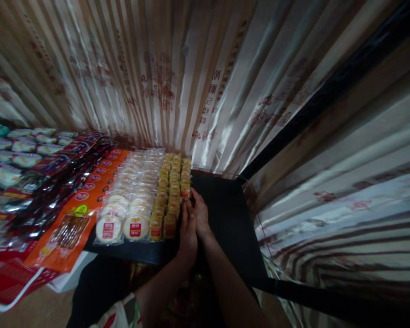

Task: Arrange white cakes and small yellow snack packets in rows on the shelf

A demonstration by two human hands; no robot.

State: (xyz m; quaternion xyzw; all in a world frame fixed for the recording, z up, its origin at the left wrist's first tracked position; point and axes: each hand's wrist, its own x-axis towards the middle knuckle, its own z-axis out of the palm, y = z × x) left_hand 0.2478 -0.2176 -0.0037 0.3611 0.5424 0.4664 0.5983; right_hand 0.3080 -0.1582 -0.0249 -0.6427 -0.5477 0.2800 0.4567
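Yellow wrapped cakes (173, 193): three rows on the black tabletop (225, 214), right of the round white packets (135, 221) — rightmost row shortest.
Left hand (188, 234): fingers bent near that row's front end — grip can't be told.
Right hand (200, 213): beside the left, fingertips there too; grip equally unclear.
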